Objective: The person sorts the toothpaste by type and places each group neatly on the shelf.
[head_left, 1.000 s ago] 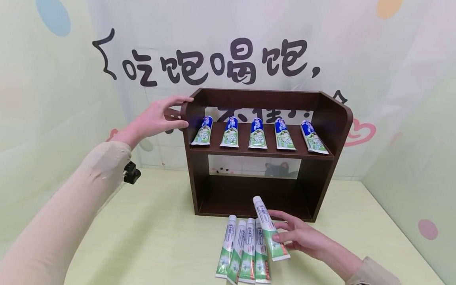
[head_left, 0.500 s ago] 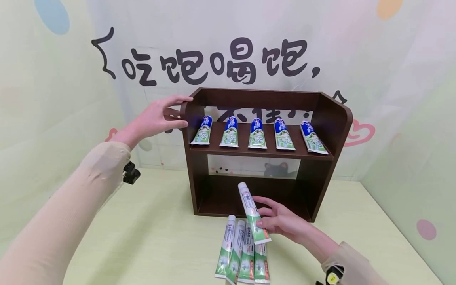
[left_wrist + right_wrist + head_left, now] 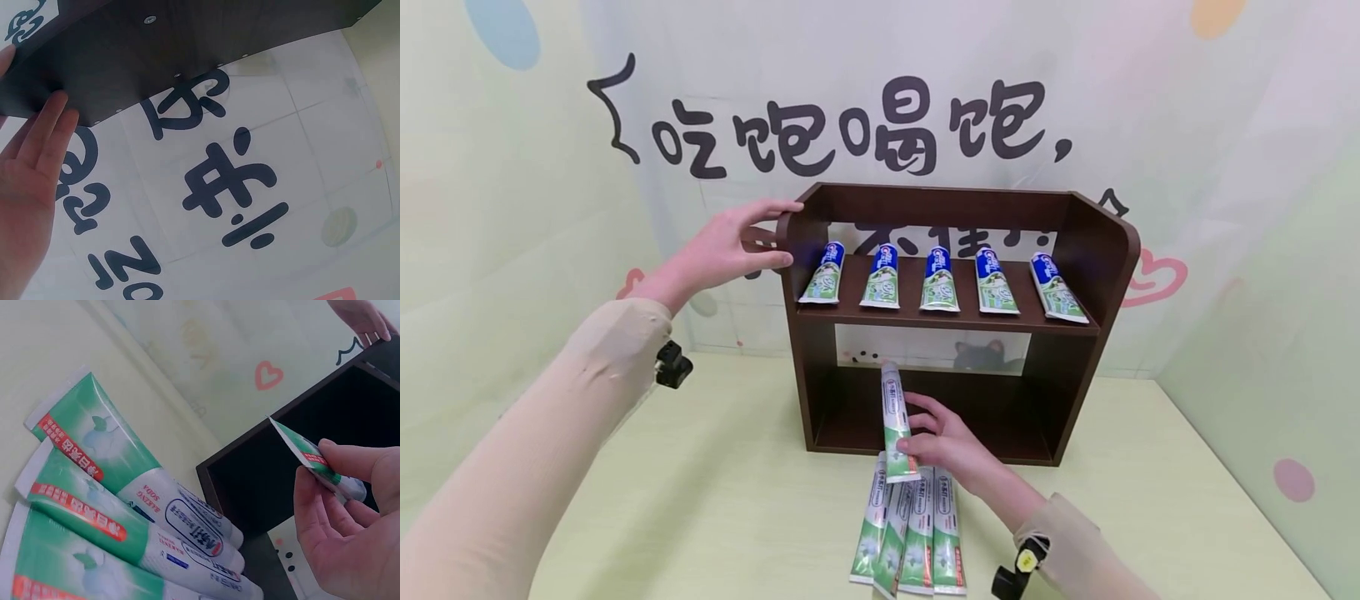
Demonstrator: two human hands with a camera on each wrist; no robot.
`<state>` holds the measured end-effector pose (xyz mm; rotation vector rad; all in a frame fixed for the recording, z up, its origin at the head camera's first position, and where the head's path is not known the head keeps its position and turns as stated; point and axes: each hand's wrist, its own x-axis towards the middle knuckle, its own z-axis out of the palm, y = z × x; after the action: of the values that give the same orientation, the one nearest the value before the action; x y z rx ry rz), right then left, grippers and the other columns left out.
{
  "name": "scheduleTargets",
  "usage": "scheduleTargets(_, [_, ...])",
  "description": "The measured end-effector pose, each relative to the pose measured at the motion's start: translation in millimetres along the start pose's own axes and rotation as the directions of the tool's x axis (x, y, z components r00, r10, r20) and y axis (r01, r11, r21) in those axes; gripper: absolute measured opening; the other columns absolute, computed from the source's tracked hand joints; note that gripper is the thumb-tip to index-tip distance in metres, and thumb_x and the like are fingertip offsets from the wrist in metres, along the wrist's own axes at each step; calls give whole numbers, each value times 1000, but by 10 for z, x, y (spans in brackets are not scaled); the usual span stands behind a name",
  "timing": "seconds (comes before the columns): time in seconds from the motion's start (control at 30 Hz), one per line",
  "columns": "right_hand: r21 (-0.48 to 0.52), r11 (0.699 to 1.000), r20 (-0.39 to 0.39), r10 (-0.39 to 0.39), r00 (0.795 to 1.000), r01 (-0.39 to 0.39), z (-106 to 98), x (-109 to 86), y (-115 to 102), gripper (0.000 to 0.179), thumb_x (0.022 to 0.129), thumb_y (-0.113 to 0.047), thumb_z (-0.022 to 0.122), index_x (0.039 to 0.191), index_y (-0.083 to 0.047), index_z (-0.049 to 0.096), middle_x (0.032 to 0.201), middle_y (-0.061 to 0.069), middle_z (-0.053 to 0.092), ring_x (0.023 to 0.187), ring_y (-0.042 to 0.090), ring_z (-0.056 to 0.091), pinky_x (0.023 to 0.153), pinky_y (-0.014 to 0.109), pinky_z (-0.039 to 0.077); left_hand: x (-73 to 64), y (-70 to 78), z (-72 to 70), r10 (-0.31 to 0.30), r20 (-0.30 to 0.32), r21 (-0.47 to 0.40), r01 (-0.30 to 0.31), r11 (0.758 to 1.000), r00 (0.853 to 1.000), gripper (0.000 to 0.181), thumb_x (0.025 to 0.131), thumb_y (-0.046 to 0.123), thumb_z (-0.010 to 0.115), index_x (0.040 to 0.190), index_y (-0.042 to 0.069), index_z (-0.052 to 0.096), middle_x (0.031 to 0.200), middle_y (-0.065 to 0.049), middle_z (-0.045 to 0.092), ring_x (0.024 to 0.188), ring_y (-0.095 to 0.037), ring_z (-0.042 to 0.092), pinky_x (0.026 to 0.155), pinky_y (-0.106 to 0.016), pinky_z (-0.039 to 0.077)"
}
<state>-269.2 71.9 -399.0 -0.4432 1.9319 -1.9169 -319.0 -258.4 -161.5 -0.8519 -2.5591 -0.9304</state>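
My right hand pinches a white and green toothpaste tube between thumb and fingers, cap end up, before the lower compartment of a dark brown two-tier shelf. In the right wrist view, the held tube shows nearly edge-on. Below it on the table, several similar toothpaste tubes lie side by side, caps towards the shelf. My left hand holds the upper corner of the shelf's left side panel. Seen from the left wrist, its fingers touch the panel's outer face.
Several blue and green toothpaste tubes lie spaced in a row on the upper tier. The shelf stands on a pale table, close to a back wall covering with black lettering. Another wall rises at the right.
My right hand has carried the held tube left and up, from right of the other tubes to above them before the lower compartment. The left hand keeps its place on the shelf.
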Motion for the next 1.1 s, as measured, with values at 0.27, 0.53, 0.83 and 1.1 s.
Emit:
scheduleTargets(0.27, [-26,998,2,-65,998,65,123,188,57,77,88,-12,72,153,-22,31,128,18,59,98,17,65,84,28,57,-3,-2,8,-3,-2,-12,3,1000,1000,63,90,12,72,147,19,46,139,-10,55,118,-34,65,78,-10,55])
scheduleTargets(0.53, [-9,989,48,-145,988,146,234,403,68,85,87,-2,70,156,-20,24,131,21,56,99,11,64,88,27,56,-7,-7,8,-6,-12,-5,6,1000,1000,64,90,13,72,147,19,45,147,-6,50,120,-34,64,79,-8,53])
scheduleTargets(0.83, [-21,985,14,-173,985,174,303,665,85,87,86,2,69,156,-23,23,133,20,53,102,13,62,91,29,56,-5,5,11,-10,-6,-2,10,1000,1000,64,89,14,73,147,18,45,150,-6,47,121,-35,64,78,-8,53])
scheduleTargets(1.1, [-3,983,-53,-184,982,184,303,931,123,91,85,6,68,158,-21,19,133,20,54,106,17,62,91,30,56,-5,2,13,-12,-14,1,13,1000,1000,64,89,12,73,147,20,46,151,-4,46,121,-35,63,79,-7,53])
